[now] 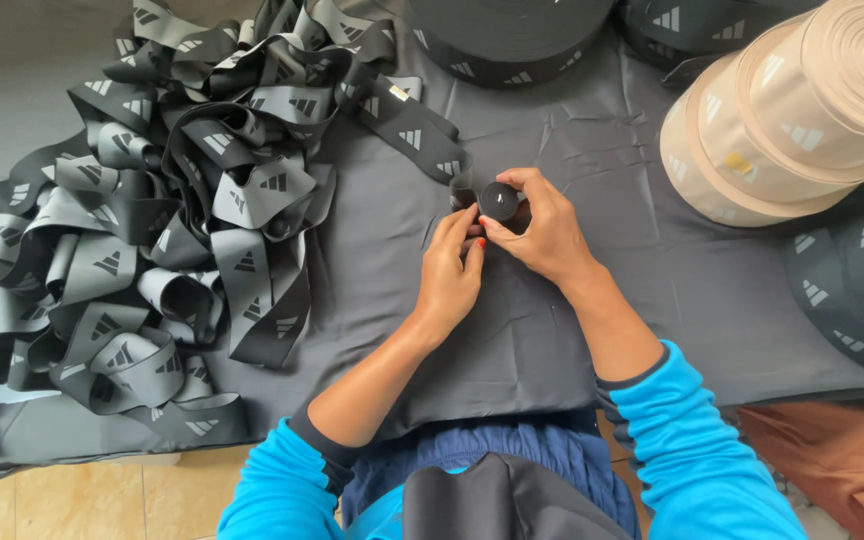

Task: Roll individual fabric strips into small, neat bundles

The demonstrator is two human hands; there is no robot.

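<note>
both hands pinch small round black elastic roll

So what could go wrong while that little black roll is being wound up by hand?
The small black roll is pinched only by the fingertips of both hands, left hand and right hand; a slip could let it spring loose and unwind. Its band trails back into the tangled pile of loose elastic, so it might snag or feed in twisted.

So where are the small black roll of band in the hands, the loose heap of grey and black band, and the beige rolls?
Small black roll (498, 200), head view, its flat face.
Loose heap of grey and black band (167, 215), head view, middle.
Beige rolls (782, 120), head view, side.
</note>
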